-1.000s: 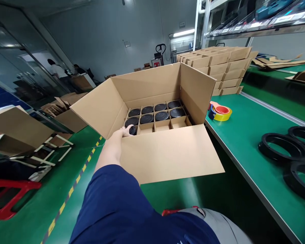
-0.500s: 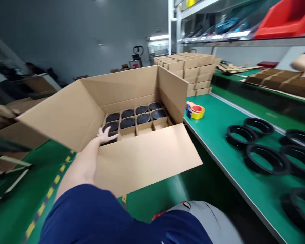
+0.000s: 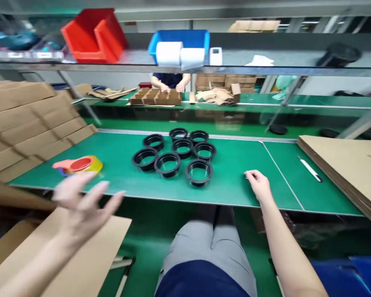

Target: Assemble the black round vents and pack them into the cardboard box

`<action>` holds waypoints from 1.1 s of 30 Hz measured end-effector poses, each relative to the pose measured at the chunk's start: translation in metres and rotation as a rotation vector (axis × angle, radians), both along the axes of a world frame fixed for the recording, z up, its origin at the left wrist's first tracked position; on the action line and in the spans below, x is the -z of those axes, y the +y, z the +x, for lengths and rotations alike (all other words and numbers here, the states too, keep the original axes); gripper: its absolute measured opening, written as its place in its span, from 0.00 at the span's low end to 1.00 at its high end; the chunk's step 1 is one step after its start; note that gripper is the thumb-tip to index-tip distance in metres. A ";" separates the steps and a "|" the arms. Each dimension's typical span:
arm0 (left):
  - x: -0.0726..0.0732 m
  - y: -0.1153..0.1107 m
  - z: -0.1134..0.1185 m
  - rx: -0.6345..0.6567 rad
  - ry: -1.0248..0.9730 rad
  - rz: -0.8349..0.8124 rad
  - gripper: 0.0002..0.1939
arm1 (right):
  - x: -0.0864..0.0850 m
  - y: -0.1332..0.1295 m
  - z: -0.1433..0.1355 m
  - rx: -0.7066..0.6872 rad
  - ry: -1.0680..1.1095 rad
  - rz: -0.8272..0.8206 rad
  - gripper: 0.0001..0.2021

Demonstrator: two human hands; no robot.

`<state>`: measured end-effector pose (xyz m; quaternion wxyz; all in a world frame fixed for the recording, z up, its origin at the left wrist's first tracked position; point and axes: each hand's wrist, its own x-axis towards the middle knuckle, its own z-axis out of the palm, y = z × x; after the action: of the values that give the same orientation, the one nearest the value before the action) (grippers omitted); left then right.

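Observation:
My left hand point(image 3: 83, 206), smeared by motion, hangs over the carton flap point(image 3: 108, 243) at the lower left. Its fingers are spread and nothing shows in them. Just beyond it lies a tape dispenser point(image 3: 94, 164) with yellow and red parts. My right hand point(image 3: 259, 185) rests at the green tabletop point(image 3: 228, 181), fingers curled together. A small dark spot shows at its fingertips; what it is I cannot make out. Several black rings point(image 3: 198, 181) stand in a loose group between the hands, touching neither.
Cardboard dividers point(image 3: 27, 119) are stacked at the left. Flat cardboard sheets point(image 3: 349, 165) lie at the right beside a white pen-like tool point(image 3: 309, 169). Overhead, a shelf holds a red bin point(image 3: 95, 37) and a blue bin point(image 3: 185, 39). Across the bench, another person's hands point(image 3: 173, 87) touch a divider.
My view has swung right, from the open carton of black round pieces to the bench. My left hand has come away from those pieces. My right hand has come into view.

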<state>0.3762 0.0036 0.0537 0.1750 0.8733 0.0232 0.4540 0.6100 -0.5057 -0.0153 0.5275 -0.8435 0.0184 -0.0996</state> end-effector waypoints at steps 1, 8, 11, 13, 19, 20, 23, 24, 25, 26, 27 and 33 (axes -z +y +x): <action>0.006 -0.029 0.029 0.140 -0.062 0.170 0.50 | 0.000 0.004 0.003 -0.018 -0.021 -0.013 0.07; 0.061 -0.226 0.148 0.949 -0.105 0.469 0.39 | -0.026 0.025 -0.005 0.001 -0.086 -0.126 0.10; 0.073 -0.275 0.170 1.176 -0.095 0.371 0.29 | -0.039 0.024 0.002 -0.037 -0.072 -0.197 0.11; 0.077 -0.299 0.187 1.278 -0.097 0.281 0.27 | -0.042 0.019 0.010 0.013 -0.049 -0.217 0.10; 0.082 -0.325 0.225 1.287 -0.265 0.418 0.48 | -0.030 0.014 0.019 0.084 0.013 0.059 0.07; 0.083 -0.324 0.228 1.265 -0.291 0.435 0.50 | -0.027 0.014 0.016 0.114 0.010 0.173 0.06; 0.086 -0.320 0.235 1.234 -0.297 0.414 0.51 | -0.017 0.013 -0.014 0.217 -0.044 0.489 0.04; 0.087 -0.320 0.236 1.238 -0.291 0.401 0.50 | -0.017 0.011 -0.033 0.228 -0.074 0.548 0.06; 0.088 -0.320 0.236 1.245 -0.278 0.388 0.49 | -0.019 0.008 -0.056 0.212 -0.101 0.577 0.09; 0.088 -0.321 0.235 1.253 -0.257 0.374 0.48 | -0.024 0.005 -0.084 0.170 -0.122 0.575 0.13; 0.088 -0.323 0.235 1.259 -0.223 0.355 0.47 | -0.033 0.002 -0.115 0.090 -0.123 0.547 0.17; 0.085 -0.327 0.229 1.303 0.080 0.317 0.36 | -0.163 0.000 -0.297 -0.119 -0.136 0.027 0.11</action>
<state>0.6048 -0.3235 -0.0314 0.2819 0.7402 -0.5692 0.2206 0.3132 -0.5057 0.1480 0.5438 -0.8272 -0.0664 -0.1247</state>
